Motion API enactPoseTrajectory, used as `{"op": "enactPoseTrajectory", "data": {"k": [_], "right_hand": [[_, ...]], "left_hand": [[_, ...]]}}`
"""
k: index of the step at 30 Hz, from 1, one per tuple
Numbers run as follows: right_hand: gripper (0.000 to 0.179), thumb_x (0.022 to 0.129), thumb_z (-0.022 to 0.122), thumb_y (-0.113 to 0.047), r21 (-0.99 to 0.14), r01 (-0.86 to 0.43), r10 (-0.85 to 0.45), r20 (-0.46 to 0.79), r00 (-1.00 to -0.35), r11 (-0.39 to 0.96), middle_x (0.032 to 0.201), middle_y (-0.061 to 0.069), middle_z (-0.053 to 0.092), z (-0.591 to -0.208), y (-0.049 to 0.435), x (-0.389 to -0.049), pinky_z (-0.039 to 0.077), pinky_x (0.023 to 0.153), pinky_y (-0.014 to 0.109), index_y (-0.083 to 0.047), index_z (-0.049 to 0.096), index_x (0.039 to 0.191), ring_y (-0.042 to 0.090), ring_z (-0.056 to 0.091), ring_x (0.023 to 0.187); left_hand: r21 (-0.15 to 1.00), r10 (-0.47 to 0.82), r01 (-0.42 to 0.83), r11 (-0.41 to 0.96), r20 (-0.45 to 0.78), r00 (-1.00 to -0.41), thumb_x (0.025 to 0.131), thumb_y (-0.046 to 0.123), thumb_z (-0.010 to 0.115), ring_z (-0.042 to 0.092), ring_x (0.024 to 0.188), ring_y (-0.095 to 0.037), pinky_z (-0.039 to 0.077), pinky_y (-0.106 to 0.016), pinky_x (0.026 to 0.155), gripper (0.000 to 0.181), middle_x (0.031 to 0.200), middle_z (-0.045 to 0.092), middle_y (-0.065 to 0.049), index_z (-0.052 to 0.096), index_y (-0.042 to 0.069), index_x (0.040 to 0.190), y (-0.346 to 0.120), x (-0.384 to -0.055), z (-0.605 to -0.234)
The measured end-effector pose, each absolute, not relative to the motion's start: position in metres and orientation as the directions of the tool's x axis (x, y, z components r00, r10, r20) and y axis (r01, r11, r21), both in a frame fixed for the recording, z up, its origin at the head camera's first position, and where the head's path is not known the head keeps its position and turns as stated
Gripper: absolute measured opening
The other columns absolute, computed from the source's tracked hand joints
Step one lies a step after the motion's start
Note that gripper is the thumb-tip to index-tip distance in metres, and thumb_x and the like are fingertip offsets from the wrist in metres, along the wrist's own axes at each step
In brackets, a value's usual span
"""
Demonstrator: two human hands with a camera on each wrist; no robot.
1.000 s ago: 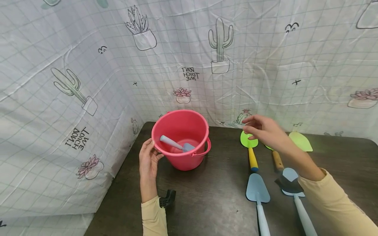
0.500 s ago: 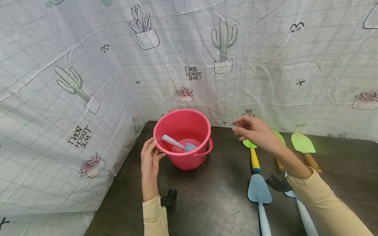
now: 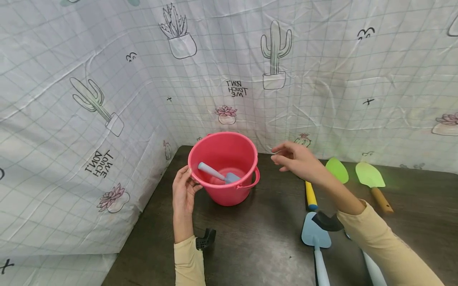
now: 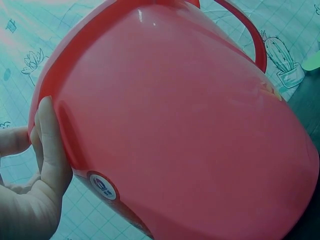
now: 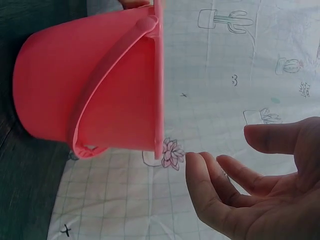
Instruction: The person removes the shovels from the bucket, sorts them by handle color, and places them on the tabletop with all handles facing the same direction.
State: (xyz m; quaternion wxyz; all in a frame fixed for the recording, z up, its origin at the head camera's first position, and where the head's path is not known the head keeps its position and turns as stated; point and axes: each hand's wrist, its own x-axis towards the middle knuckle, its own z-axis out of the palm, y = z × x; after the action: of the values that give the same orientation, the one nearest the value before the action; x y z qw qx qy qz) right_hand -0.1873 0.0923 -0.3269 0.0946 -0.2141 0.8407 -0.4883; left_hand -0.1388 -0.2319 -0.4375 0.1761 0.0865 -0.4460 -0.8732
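Observation:
A pink plastic bucket (image 3: 229,195) stands on the dark table, and inside it lies a small toy shovel (image 3: 214,171) with a pale blue handle. My left hand (image 3: 183,194) grips the bucket's rim at its left side. In the left wrist view that hand (image 4: 35,185) has its digits on both sides of the rim. To the right of the bucket, my right hand (image 3: 298,159) hovers with nothing in it, thumb and fingers apart and loosely bent. The right wrist view shows the bucket's carrying handle (image 5: 92,95) hanging down its side.
Right of the bucket lie a blue-grey trowel (image 3: 315,230), a green shovel with a wooden handle (image 3: 370,174) and another green blade (image 3: 337,170). A yellow handle (image 3: 310,194) and a pale blue handle (image 3: 373,268) show partly behind the right arm. A patterned curtain (image 3: 200,87) borders the table.
My right hand has moved left from over the green shovels toward the bucket, uncovering more of the green blades. My left hand keeps its grip on the rim. The view has shifted slightly.

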Motion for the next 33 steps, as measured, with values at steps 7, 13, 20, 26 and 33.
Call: {"op": "enactPoseTrajectory", "data": {"k": [7,13,20,26,33], "right_hand": [[0.035,0.104,0.062,-0.017,-0.892,-0.223,-0.441,0.030,-0.897,0.393,0.125,0.023,0.065,-0.325,0.081,-0.188,0.061,0.081,0.029,0.007,0.059,0.130,0.032,0.066,0.108],[0.036,0.104,0.062,-0.015,-0.916,-0.211,-0.458,0.033,-0.888,0.342,0.125,0.023,0.065,-0.326,0.069,-0.191,0.062,0.083,0.031,0.008,0.059,0.131,0.031,0.065,0.109],[0.033,0.102,0.064,-0.012,-0.920,-0.223,-0.485,0.041,-0.874,0.323,0.121,0.023,0.067,-0.330,0.049,-0.199,0.062,0.082,0.032,0.008,0.061,0.129,0.032,0.068,0.105],[0.034,0.098,0.067,-0.008,-0.917,-0.255,-0.519,0.064,-0.853,0.307,0.115,0.022,0.068,-0.333,0.031,-0.203,0.062,0.083,0.041,0.009,0.061,0.127,0.025,0.069,0.093],[0.035,0.098,0.067,-0.007,-0.921,-0.260,-0.547,0.063,-0.835,0.290,0.115,0.024,0.067,-0.335,0.017,-0.201,0.064,0.080,0.042,0.011,0.060,0.127,0.026,0.068,0.095]], "left_hand": [[0.803,-0.382,0.222,-0.553,-0.008,-0.924,0.107,0.003,0.050,0.064,0.065,-0.013,0.059,-0.025,0.053,0.019,0.093,0.065,-0.012,0.056,-0.002,0.123,-0.232,-0.140,-0.438],[0.803,-0.383,0.220,-0.553,-0.011,-0.924,0.107,0.004,0.049,0.062,0.064,-0.013,0.059,-0.024,0.053,0.019,0.089,0.062,-0.012,0.056,-0.002,0.124,-0.232,-0.140,-0.439],[0.803,-0.382,0.224,-0.553,-0.004,-0.924,0.107,0.004,0.049,0.061,0.063,-0.012,0.059,-0.024,0.054,0.021,0.088,0.062,-0.012,0.055,-0.003,0.125,-0.233,-0.140,-0.440],[0.810,-0.378,0.224,-0.542,0.003,-0.926,0.107,0.005,0.049,0.061,0.064,-0.011,0.059,-0.024,0.055,0.021,0.089,0.062,-0.011,0.055,-0.002,0.126,-0.234,-0.140,-0.440],[0.815,-0.369,0.224,-0.535,0.013,-0.929,0.107,0.006,0.050,0.061,0.065,-0.011,0.060,-0.024,0.056,0.022,0.090,0.061,-0.011,0.054,-0.002,0.127,-0.235,-0.140,-0.441]]}}
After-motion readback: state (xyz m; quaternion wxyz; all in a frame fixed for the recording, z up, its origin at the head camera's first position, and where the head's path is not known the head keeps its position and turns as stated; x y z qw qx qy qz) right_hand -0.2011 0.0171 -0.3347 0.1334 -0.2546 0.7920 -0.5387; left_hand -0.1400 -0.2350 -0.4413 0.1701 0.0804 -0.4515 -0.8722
